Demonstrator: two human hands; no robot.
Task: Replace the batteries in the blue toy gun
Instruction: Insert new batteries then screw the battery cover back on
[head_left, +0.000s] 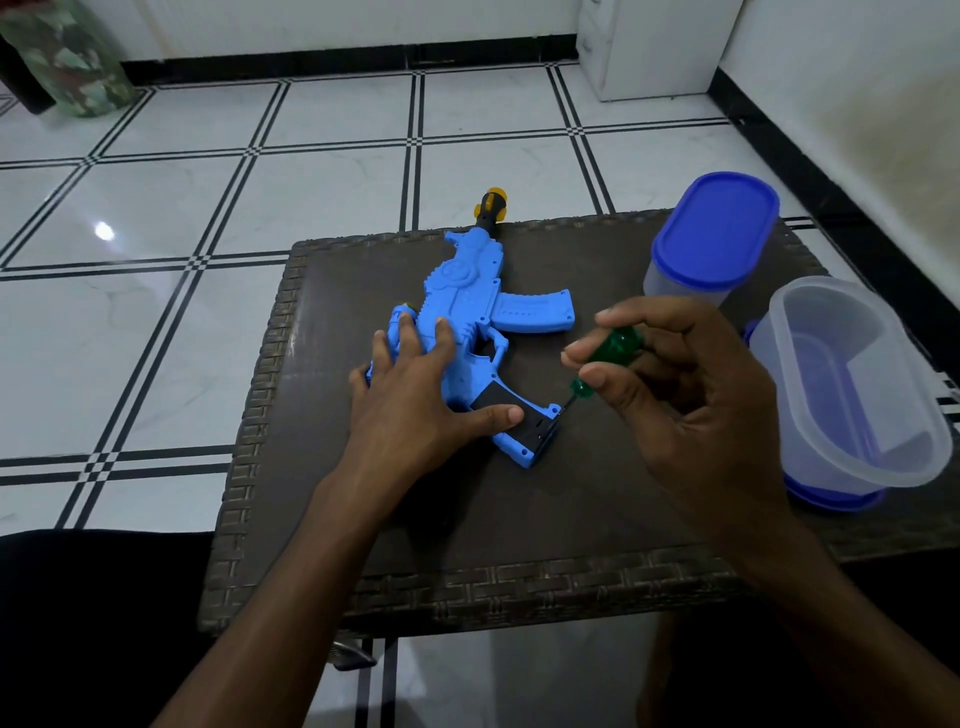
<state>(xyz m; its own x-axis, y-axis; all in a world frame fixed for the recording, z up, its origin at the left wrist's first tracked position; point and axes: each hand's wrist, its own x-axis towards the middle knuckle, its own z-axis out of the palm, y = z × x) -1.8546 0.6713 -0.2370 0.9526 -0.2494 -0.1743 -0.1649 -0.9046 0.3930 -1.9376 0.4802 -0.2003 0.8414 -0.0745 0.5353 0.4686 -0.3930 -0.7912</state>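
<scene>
The blue toy gun (462, 312) lies flat on a dark woven table (363, 519), its black and yellow muzzle pointing away past the far edge. My left hand (415, 395) presses down on its rear body, fingers spread, thumb on the grip next to a black panel (524, 415). My right hand (675, 384) pinches a green-handled screwdriver (613, 348). Its thin tip touches the corner of the grip's base, at a small screw post (556, 409). No batteries are visible.
An open clear plastic container (852, 384) with a blue lid beneath it stands at the table's right edge. A closed container with a blue lid (711, 234) stands behind it. White tiled floor surrounds the table; a white cabinet (649, 47) stands far right.
</scene>
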